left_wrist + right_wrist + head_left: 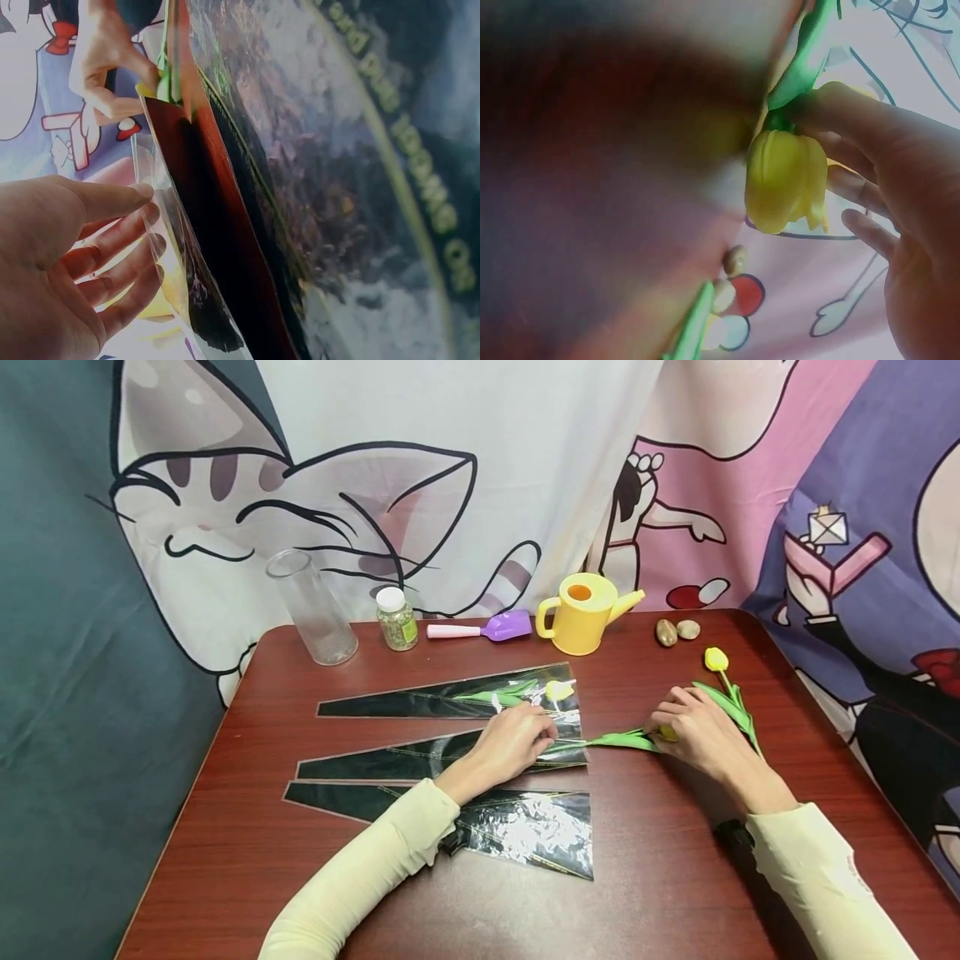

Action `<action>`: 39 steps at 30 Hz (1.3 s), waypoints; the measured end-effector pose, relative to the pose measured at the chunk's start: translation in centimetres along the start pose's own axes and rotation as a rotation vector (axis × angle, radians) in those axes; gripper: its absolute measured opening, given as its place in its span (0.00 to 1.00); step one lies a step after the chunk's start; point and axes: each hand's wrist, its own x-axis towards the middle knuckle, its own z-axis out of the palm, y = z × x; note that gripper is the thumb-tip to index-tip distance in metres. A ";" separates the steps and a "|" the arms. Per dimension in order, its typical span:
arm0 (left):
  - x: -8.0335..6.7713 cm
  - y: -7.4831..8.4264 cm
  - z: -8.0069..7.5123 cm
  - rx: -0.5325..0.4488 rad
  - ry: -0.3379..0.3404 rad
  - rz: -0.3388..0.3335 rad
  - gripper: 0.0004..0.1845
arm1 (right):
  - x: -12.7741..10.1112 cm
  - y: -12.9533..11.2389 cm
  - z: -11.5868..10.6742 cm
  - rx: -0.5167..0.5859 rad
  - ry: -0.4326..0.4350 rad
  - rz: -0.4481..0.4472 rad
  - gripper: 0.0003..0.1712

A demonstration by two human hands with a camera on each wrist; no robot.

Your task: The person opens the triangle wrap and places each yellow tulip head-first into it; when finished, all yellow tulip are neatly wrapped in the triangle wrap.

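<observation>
Vase [318, 614], jar [397, 625], scoop [507, 627], watering can [580, 625] and two stones [666, 633] were kinda lined up across the table's back [390, 657], cartoon curtain [420, 410] hung behind.

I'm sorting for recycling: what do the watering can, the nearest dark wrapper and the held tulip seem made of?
Watering can: probably moulded plastic, smooth, low-sheen, evenly yellow.
Nearest dark wrapper: likely thin plastic film, glossy, throwing bright crinkled glare.
Held tulip: perhaps foam or soft plastic, smooth, fairly matte, thick-petalled.
</observation>
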 end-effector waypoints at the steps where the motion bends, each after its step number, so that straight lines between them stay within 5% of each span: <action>1: 0.0 0.0 0.0 0.000 0.003 -0.001 0.02 | 0.0 0.1 -0.2 -0.007 0.002 -0.004 0.16; 9: -0.1 -0.2 0.1 0.003 0.026 -0.010 0.03 | 0.5 -0.3 -1.1 0.004 0.028 -0.030 0.14; 20: 0.3 0.3 0.1 0.005 0.041 0.010 0.03 | 4.5 -3.6 1.1 0.112 0.030 -0.089 0.14; 28: 0.4 0.4 0.2 0.010 0.037 0.012 0.02 | 5.5 -4.6 2.0 0.223 0.039 -0.040 0.13; 39: 0.5 0.6 0.4 0.002 0.036 0.019 0.02 | 5.2 -5.0 2.3 0.182 0.036 0.065 0.22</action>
